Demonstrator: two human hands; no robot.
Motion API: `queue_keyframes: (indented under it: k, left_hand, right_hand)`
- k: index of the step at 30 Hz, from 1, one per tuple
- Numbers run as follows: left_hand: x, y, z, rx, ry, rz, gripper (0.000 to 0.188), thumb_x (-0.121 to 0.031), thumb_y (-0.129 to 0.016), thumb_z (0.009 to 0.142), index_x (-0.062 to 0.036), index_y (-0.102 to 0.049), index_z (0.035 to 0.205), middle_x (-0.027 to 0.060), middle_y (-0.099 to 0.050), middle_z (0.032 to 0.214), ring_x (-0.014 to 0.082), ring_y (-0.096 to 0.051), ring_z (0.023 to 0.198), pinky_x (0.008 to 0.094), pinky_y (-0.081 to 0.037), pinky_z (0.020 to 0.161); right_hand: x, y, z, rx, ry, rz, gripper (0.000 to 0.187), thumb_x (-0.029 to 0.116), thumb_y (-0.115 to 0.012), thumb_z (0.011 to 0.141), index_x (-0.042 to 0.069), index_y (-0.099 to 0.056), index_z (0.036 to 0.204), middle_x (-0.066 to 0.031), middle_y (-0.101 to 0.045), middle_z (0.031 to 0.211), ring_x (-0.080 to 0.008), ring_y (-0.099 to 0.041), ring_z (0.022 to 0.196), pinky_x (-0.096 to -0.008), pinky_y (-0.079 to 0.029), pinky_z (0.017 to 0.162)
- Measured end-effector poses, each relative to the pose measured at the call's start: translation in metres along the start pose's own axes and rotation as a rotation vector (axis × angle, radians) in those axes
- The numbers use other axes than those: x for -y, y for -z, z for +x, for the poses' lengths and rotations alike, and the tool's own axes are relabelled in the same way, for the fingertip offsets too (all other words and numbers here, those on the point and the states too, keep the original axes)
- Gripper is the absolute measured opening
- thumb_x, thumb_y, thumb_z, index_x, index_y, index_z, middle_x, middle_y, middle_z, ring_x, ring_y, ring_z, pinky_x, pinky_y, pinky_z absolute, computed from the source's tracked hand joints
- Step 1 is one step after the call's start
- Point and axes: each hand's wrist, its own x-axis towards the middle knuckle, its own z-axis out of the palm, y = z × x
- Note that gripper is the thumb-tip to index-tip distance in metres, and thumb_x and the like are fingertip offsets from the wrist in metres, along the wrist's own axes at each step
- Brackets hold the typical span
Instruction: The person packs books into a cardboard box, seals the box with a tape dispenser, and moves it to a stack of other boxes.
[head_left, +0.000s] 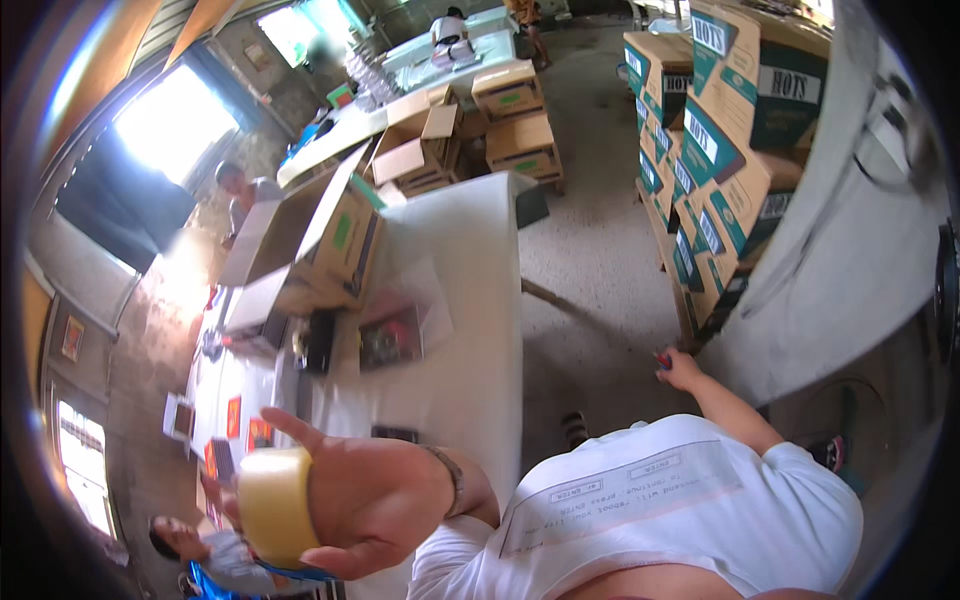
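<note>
A wide roll of pale yellow tape (275,508) is in my left hand (385,495), close to the camera above the near left part of the table. The thumb lies along one side of the roll, and one finger stretches out past the other side. Something blue shows just under the roll, too little of it to name. My right hand (684,371) hangs out to the right, away from the table, closed around a small red and dark blue object (663,362) whose kind I cannot make out.
A long white-covered table (450,260) bears an open carton (335,250) and a dark picture-printed packet (391,338). Stacked brown and green cartons (715,150) stand on a pallet at right. A person (240,195) is behind the open carton, another (215,555) at lower left.
</note>
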Motion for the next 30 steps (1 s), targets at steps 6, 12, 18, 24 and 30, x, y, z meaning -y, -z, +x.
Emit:
queue_keyframes:
  k: [6, 12, 18, 24, 30]
  left_hand:
    - [0.193, -0.031, -0.038, 0.035, 0.133, -0.141, 0.043, -0.028, -0.051, 0.086, -0.0118, -0.048, 0.126, 0.0051, -0.047, 0.132, 0.0209, -0.041, 0.126, 0.0694, -0.022, 0.103]
    - [0.374, -0.050, -0.127, 0.224, -0.075, -0.072, 0.051, -0.028, -0.048, 0.087, -0.0207, -0.039, 0.136, 0.0052, -0.034, 0.143, 0.0227, -0.032, 0.134, 0.0710, -0.021, 0.103]
    - [0.542, -0.034, -0.214, 0.376, -0.253, 0.188, 0.073, -0.045, -0.041, 0.084, -0.0164, -0.015, 0.146, 0.0124, -0.025, 0.145, 0.0268, -0.019, 0.139, 0.0717, -0.017, 0.104]
    - [0.676, -0.030, -0.281, 0.342, 0.615, 0.426, 0.062, -0.042, -0.046, 0.089, 0.0000, -0.031, 0.133, 0.0154, -0.043, 0.128, 0.0239, -0.048, 0.113, 0.0423, -0.035, 0.103]
    - [0.803, 0.000, -0.337, 0.332, 1.282, 0.678, 0.028, -0.028, -0.048, 0.095, -0.0026, -0.053, 0.107, 0.0111, -0.063, 0.099, 0.0184, -0.061, 0.082, 0.0306, -0.046, 0.080]
  right_hand:
    - [-0.056, 0.015, 0.035, -0.060, -0.646, -0.026, 0.049, 0.019, -0.077, 0.067, 0.001, -0.055, 0.107, -0.0240, -0.061, 0.109, -0.0383, -0.059, 0.104, -0.0428, -0.048, 0.087]
    - [-0.073, 0.052, 0.083, 0.105, -0.887, 0.065, 0.057, 0.028, -0.076, 0.066, 0.002, -0.055, 0.112, -0.0239, -0.060, 0.111, -0.0390, -0.058, 0.107, -0.0434, -0.047, 0.089]
    - [-0.113, 0.083, 0.291, -0.032, -0.713, -0.046, 0.046, 0.021, -0.072, 0.067, 0.002, -0.058, 0.106, -0.0223, -0.063, 0.103, -0.0370, -0.061, 0.100, -0.0431, -0.048, 0.084]
    - [-0.084, 0.223, 0.614, -0.296, -0.404, -0.089, 0.035, 0.019, -0.067, 0.067, 0.002, -0.060, 0.098, -0.0212, -0.065, 0.095, -0.0383, -0.063, 0.090, -0.0429, -0.050, 0.077]
    - [0.232, 0.273, 0.860, -0.053, 0.261, 0.318, 0.025, 0.020, -0.067, 0.069, 0.005, -0.059, 0.088, -0.0136, -0.064, 0.080, -0.0218, -0.062, 0.072, -0.0358, -0.049, 0.064]
